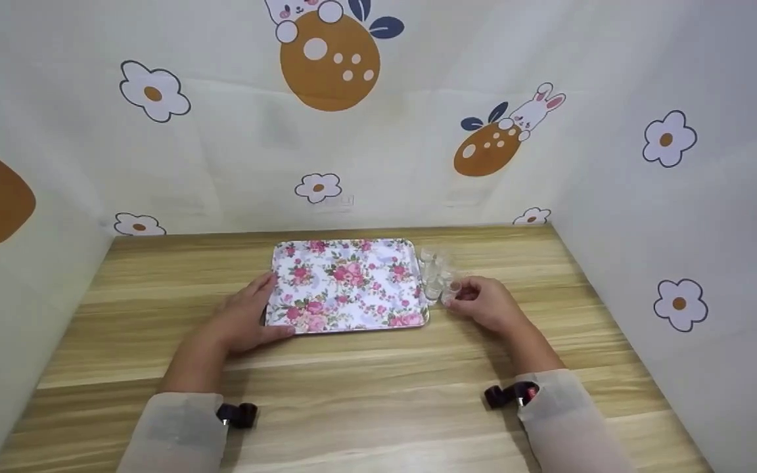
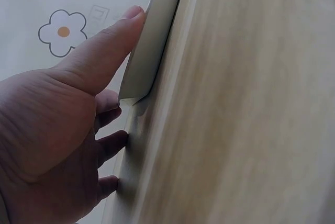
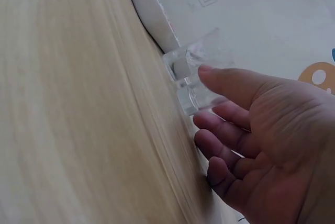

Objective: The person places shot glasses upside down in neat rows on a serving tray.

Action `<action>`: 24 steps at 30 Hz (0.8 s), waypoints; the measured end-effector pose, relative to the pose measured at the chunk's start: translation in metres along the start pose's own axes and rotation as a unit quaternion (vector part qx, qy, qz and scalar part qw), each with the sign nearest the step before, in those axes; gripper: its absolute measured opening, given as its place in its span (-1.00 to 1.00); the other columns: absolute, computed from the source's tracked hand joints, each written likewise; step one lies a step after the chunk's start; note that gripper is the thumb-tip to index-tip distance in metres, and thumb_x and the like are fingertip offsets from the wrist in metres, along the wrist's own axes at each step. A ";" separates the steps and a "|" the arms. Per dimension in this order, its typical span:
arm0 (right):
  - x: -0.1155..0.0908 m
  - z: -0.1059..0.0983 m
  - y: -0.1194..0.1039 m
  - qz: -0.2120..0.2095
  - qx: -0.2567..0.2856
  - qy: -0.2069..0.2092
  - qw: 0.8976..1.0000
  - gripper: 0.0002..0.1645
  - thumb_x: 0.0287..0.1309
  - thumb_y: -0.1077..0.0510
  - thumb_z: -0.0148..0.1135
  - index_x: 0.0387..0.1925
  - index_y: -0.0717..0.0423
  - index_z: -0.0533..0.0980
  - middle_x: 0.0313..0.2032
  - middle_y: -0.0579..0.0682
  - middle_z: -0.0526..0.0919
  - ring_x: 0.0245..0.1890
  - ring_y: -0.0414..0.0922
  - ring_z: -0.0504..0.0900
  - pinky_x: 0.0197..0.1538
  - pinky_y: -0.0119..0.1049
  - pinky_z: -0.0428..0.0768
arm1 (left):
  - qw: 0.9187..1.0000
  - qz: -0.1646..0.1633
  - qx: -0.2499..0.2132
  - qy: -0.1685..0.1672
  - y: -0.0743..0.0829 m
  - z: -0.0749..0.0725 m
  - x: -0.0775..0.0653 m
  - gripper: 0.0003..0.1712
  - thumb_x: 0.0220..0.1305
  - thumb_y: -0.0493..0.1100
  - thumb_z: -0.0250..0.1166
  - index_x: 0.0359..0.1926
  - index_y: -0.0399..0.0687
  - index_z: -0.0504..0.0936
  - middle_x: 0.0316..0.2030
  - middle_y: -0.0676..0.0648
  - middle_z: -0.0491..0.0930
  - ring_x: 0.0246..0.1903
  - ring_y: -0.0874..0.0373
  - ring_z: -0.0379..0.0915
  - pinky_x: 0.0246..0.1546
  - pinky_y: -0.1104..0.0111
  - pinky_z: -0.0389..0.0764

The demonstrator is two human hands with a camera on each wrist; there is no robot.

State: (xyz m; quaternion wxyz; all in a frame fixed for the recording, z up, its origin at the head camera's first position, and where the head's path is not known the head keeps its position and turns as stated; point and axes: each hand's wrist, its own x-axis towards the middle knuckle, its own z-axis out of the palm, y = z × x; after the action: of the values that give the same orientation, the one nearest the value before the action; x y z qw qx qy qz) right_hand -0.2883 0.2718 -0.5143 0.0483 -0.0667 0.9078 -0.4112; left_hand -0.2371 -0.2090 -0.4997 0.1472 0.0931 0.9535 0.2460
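A white tray point(image 1: 349, 282) printed with pink roses lies flat on the table, its pale outer wall showing in the left wrist view. My left hand point(image 1: 247, 315) holds its near left corner, thumb along the front rim and fingers at the left side. Beside the tray's right edge stand several small clear glasses point(image 1: 432, 289) in a tight cluster. My right hand point(image 1: 489, 303) pinches the nearest small clear glass point(image 3: 188, 101), thumb on its side. The index finger is partly hidden behind it. Another glass point(image 3: 180, 68) stands right against the tray side.
The wood-grain table point(image 1: 378, 394) meets a pale cloth backdrop point(image 1: 234, 151) with flowers and rabbits at the back and both sides. Dark wrist cameras point(image 1: 510, 394) are strapped at both sleeves.
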 end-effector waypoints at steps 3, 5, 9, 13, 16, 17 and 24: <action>-0.001 0.002 0.000 -0.004 -0.012 0.000 1.000 -0.63 0.19 0.09 0.59 -0.01 0.12 0.73 -0.16 0.03 0.80 -0.13 -0.12 0.71 0.05 -0.29 0.66 | 1.000 0.001 -0.003 0.001 0.000 0.000 0.000 0.40 0.27 0.51 0.38 0.75 -0.08 -0.16 0.76 -0.21 -0.23 0.68 -0.46 -0.23 0.63 -0.44 -0.17; -0.002 0.003 -0.001 -0.006 -0.017 0.002 1.000 -0.65 0.20 0.10 0.58 -0.01 0.11 0.73 -0.18 0.03 0.78 -0.14 -0.12 0.68 0.04 -0.27 0.63 | 1.000 0.001 -0.005 0.001 0.001 0.000 0.000 0.39 0.27 0.50 0.38 0.75 -0.08 -0.15 0.76 -0.21 -0.22 0.69 -0.46 -0.24 0.63 -0.44 -0.17; -0.001 0.004 0.000 -0.014 -0.027 0.007 1.000 -0.67 0.22 0.10 0.56 -0.01 0.12 0.73 -0.18 0.04 0.78 -0.14 -0.11 0.67 0.04 -0.25 0.61 | 1.000 0.002 -0.009 0.002 0.001 0.000 -0.001 0.40 0.27 0.50 0.39 0.76 -0.07 -0.15 0.76 -0.20 -0.23 0.69 -0.46 -0.26 0.62 -0.44 -0.19; -0.001 0.004 0.000 -0.015 -0.036 0.009 0.999 -0.67 0.23 0.07 0.56 -0.01 0.09 0.74 -0.16 0.03 0.78 -0.12 -0.11 0.68 0.06 -0.23 0.62 | 1.000 0.004 -0.015 0.003 0.001 0.000 -0.001 0.41 0.26 0.49 0.40 0.75 -0.07 -0.16 0.76 -0.19 -0.24 0.69 -0.46 -0.27 0.63 -0.44 -0.21; -0.001 0.002 0.000 -0.013 -0.040 0.013 0.999 -0.63 0.22 0.04 0.56 0.01 0.08 0.74 -0.17 0.02 0.78 -0.14 -0.11 0.68 0.03 -0.25 0.62 | 1.000 0.005 -0.015 0.004 0.001 0.000 -0.001 0.41 0.26 0.49 0.40 0.75 -0.08 -0.16 0.76 -0.20 -0.24 0.68 -0.47 -0.26 0.62 -0.44 -0.19; -0.001 0.001 -0.001 -0.012 -0.040 0.015 0.999 -0.61 0.22 0.02 0.56 0.03 0.08 0.74 -0.17 0.02 0.79 -0.15 -0.11 0.68 0.01 -0.26 0.63 | 1.000 0.005 -0.015 0.004 0.001 0.000 -0.001 0.41 0.26 0.49 0.40 0.75 -0.08 -0.16 0.76 -0.20 -0.23 0.68 -0.47 -0.25 0.62 -0.44 -0.19; -0.002 -0.010 -0.012 0.007 -0.004 0.040 0.999 -0.54 0.21 0.01 0.54 0.09 0.10 0.73 -0.18 0.03 0.78 -0.16 -0.09 0.67 -0.06 -0.30 0.66 | 1.000 0.008 -0.017 0.003 0.000 0.001 0.000 0.41 0.27 0.48 0.40 0.75 -0.11 -0.17 0.76 -0.22 -0.22 0.68 -0.48 -0.23 0.63 -0.43 -0.19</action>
State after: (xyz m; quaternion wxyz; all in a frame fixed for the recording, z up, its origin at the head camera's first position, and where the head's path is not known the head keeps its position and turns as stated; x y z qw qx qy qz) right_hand -0.2870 0.2718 -0.4983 0.0145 -0.0443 0.9111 -0.4095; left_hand -0.2371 -0.2085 -0.5002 0.1440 0.0971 0.9489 0.2635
